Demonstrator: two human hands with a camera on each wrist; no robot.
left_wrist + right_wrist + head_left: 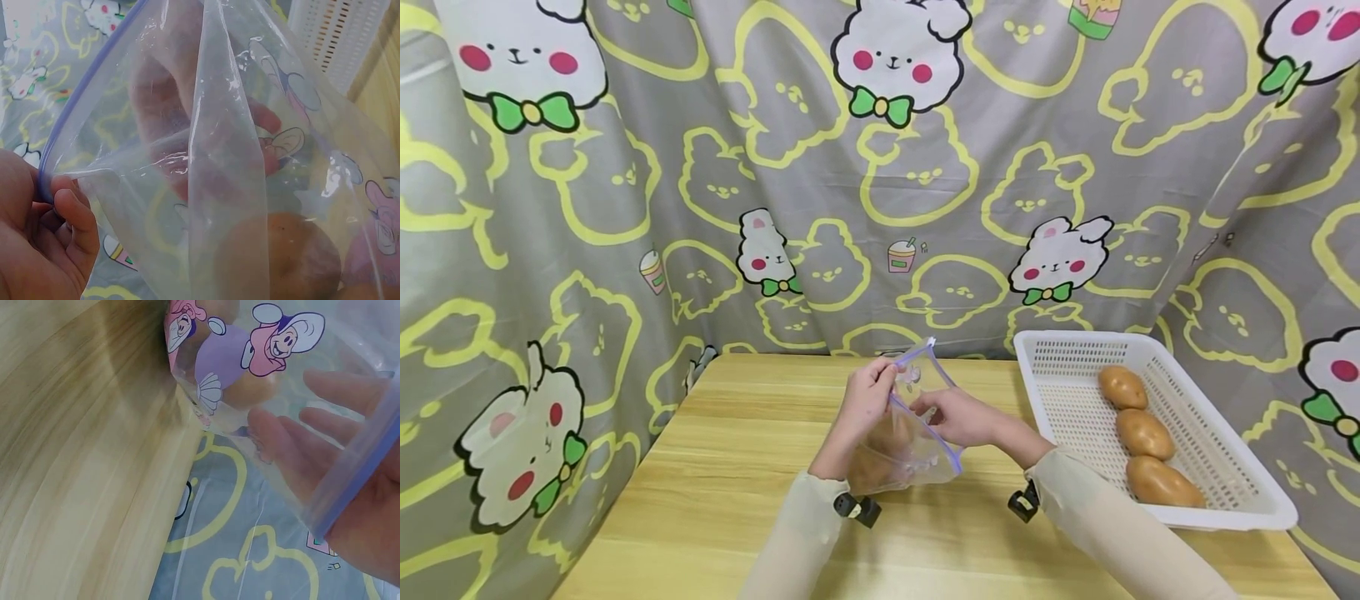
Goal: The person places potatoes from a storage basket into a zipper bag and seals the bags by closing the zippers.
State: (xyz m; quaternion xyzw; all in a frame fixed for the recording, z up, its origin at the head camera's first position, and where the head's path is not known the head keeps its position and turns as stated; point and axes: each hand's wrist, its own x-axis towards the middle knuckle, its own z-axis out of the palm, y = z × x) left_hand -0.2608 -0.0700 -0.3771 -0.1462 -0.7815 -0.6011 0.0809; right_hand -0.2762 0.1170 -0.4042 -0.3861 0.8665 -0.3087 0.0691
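Observation:
A clear zip-lock bag [925, 473] with a purple zip edge and cartoon prints stands tilted on the table, its mouth open toward the right. Through its plastic show brown potatoes [883, 442], one of them also a potato [284, 256] low in the left wrist view. My left hand [868, 392] pinches the bag's rim between thumb and fingers. My right hand [962, 415] reaches through the mouth. In the right wrist view its fingers [287, 440] are inside the bag, extended and apart, holding nothing, with the potatoes beyond them.
A white perforated plastic basket [1037, 392] stands at the right of the wooden table [700, 475]. Three potatoes [1145, 434] lie in a row inside it. A grey curtain [820, 192] with cartoon prints hangs behind the table and along both sides.

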